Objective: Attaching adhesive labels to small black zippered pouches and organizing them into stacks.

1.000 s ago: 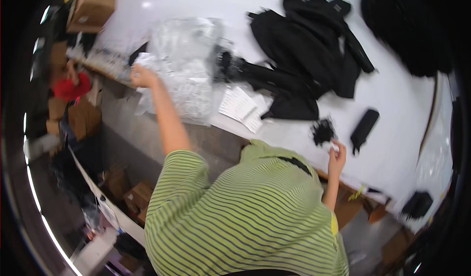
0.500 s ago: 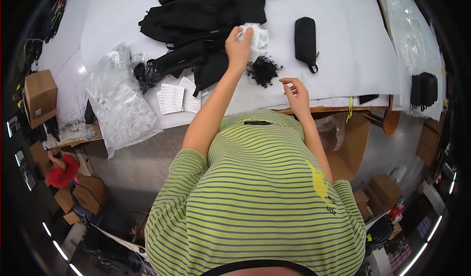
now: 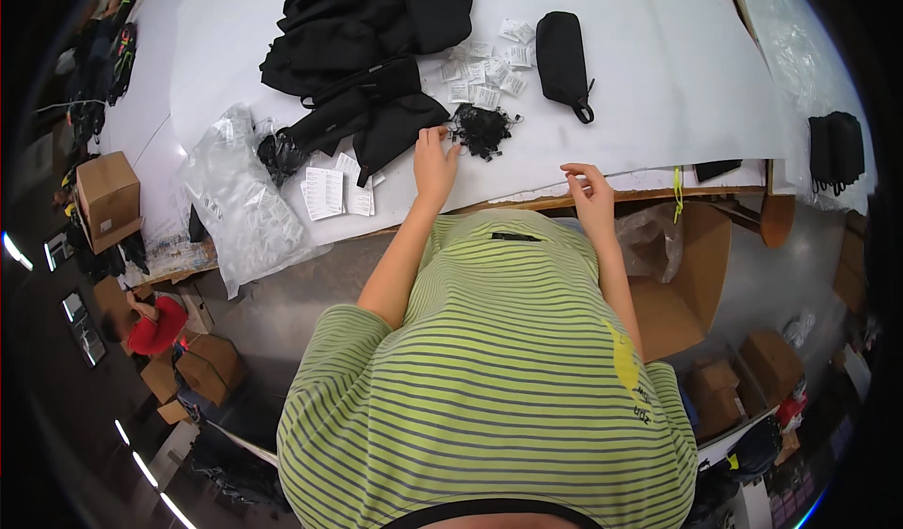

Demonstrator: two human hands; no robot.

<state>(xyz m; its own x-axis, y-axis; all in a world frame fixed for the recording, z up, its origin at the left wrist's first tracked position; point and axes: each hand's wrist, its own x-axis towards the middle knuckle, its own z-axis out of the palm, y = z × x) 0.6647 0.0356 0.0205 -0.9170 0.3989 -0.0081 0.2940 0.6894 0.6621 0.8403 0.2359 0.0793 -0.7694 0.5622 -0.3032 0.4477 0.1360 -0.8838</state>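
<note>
Left hand (image 3: 435,167), seen from the head camera, is partly open: its fingers bend loosely, the thumb stands apart, and nothing shows between them. Its fingertips are just beside a tangled heap of black cords (image 3: 483,131), which lies to their right; whether they touch a stray cord is hard to tell. Right hand (image 3: 593,195), well to the right of the left one and over the near edge of the white table (image 3: 649,120), is also partly open, fingers curved and no object visible in it.

Beyond the left hand's fingertips and to the right lie small white packets (image 3: 484,73), roughly a dozen; they overlap, so an exact count fails. Past the right hand lies one black pouch (image 3: 562,59) with an end loop. Ahead and left of the left hand spreads a pile of black cloth items (image 3: 367,40), cut off by the upper edge and too merged to count. Left of that hand are at least two printed sheets (image 3: 324,193), partly covered, and farther left one clear plastic bag (image 3: 249,200), its contents blurred by the film. To the right hand's right are one yellow-green cord (image 3: 677,195) and one dark flat piece (image 3: 717,169), partly hidden.
</note>
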